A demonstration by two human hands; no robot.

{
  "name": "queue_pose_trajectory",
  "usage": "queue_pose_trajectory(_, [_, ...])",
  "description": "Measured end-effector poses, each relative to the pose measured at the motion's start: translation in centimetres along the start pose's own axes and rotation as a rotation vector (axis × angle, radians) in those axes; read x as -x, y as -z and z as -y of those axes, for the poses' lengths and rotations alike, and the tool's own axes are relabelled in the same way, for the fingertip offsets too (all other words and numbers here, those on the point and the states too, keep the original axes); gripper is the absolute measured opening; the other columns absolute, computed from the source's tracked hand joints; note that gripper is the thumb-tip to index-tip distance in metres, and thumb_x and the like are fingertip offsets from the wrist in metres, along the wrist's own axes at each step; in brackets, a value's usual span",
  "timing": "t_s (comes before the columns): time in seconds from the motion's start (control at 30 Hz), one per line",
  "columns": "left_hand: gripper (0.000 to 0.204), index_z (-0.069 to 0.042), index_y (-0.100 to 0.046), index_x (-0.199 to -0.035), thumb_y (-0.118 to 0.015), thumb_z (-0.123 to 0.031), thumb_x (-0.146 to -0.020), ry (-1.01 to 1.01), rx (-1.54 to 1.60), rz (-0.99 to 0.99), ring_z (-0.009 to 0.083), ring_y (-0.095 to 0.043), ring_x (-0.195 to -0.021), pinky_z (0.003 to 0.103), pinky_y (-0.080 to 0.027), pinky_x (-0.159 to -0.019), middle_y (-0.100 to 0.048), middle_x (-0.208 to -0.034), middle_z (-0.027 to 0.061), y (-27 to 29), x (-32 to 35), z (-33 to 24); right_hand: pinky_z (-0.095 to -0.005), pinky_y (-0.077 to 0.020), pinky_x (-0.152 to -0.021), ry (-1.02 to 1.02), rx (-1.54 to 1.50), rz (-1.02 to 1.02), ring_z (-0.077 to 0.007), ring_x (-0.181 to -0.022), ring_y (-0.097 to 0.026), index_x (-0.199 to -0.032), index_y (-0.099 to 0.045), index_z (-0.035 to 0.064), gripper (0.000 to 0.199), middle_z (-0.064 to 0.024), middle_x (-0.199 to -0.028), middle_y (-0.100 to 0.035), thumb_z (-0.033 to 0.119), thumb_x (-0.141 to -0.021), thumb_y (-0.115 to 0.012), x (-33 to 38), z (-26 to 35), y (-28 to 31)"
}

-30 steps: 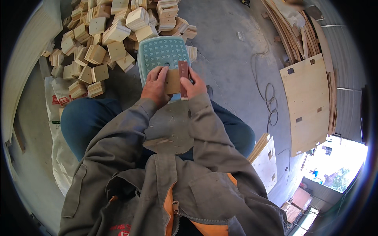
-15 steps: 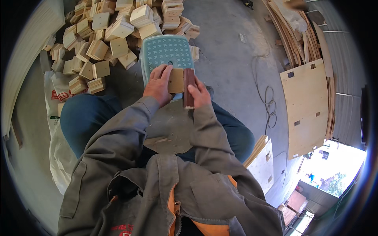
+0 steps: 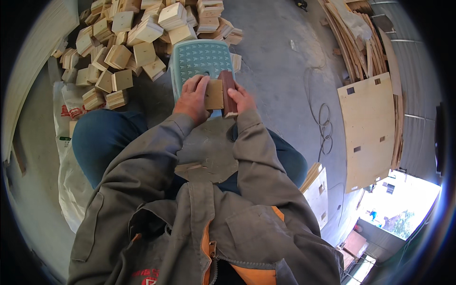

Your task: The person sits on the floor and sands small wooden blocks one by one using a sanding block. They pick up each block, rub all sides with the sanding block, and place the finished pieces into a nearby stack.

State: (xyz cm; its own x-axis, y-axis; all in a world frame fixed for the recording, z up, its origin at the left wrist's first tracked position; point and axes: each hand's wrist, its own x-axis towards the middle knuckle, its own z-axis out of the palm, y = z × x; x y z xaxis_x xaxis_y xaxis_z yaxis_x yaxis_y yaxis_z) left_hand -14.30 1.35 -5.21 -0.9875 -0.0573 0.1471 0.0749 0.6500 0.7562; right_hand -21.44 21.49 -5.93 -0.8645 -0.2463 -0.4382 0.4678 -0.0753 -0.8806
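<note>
My left hand (image 3: 191,100) is closed round a small square plywood block (image 3: 214,94) at the near end of a light green plastic stool (image 3: 199,54). Its fingers lie over the block's left side. A long red-brown sanding block (image 3: 228,95) is in my right hand (image 3: 244,99), with the thumb on top of it. The sanding block rests along the right edge of the plywood block, its far end tilted slightly left. Its underside is hidden from view.
A heap of plywood blocks (image 3: 121,54) lies at the far left, close to the stool. A white sack (image 3: 66,156) is beside my left knee. To the right are a looped cable (image 3: 324,124) on the floor and notched plywood sheets (image 3: 368,128) next to wood strips (image 3: 349,42).
My right hand has pushed the sanding block away from me along the plywood block's right edge, and its far end now leans left. My left hand holds the plywood block in nearly the same place.
</note>
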Motion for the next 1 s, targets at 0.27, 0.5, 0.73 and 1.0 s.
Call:
queue_pose_trajectory(0.27, [0.100, -0.008, -0.039, -0.158, -0.086, -0.009, -0.070, 0.024, -0.050, 0.024, 0.0392, -0.039, -0.147, 0.042, -0.039, -0.122, -0.042, -0.158, 0.0143, 0.2, 0.0, 0.0, -0.0308, -0.0522, -0.103, -0.065, -0.085, 0.039, -0.0163, -0.119, -0.065, -0.157, -0.049, 0.0025, 0.062, -0.0097, -0.139, -0.066, 0.013, -0.100, -0.070, 11.8, -3.9, 2.1])
queue_pose_trajectory(0.5, [0.115, -0.010, -0.033, -0.162, -0.094, -0.021, -0.066, 0.008, -0.054, 0.094, 0.0393, -0.039, -0.148, 0.042, -0.038, -0.123, -0.041, -0.159, 0.0173, 2.6, 1.2, -1.1, -0.0313, -0.0550, -0.100, -0.075, -0.173, -0.032, -0.0163, -0.116, -0.067, -0.157, -0.049, 0.0032, 0.062, -0.0095, -0.139, -0.066, 0.013, -0.100, -0.071, 12.5, -4.6, 2.3])
queue_pose_trajectory(0.73, [0.122, -0.014, -0.028, -0.166, -0.097, -0.022, -0.066, 0.103, -0.114, 0.232, 0.0406, -0.047, -0.142, 0.043, -0.044, -0.118, -0.045, -0.153, 0.0200, 5.7, 4.0, -1.9, -0.0318, -0.0579, -0.094, 0.018, -0.229, -0.072, -0.0153, -0.111, -0.069, -0.157, -0.050, 0.0039, 0.062, -0.0094, -0.135, -0.068, 0.018, -0.100, -0.072, 8.1, -5.5, 0.0])
queue_pose_trajectory(1.0, [0.118, -0.011, -0.029, -0.164, -0.096, -0.023, -0.068, 0.099, -0.134, 0.185, 0.0400, -0.045, -0.144, 0.044, -0.044, -0.118, -0.045, -0.154, 0.0202, 6.1, 4.2, -1.9, -0.0316, -0.0580, -0.093, 0.085, -0.179, -0.174, -0.0152, -0.112, -0.069, -0.153, -0.054, 0.0044, 0.061, -0.0103, -0.133, -0.070, 0.019, -0.099, -0.075, 7.9, -3.9, -2.3])
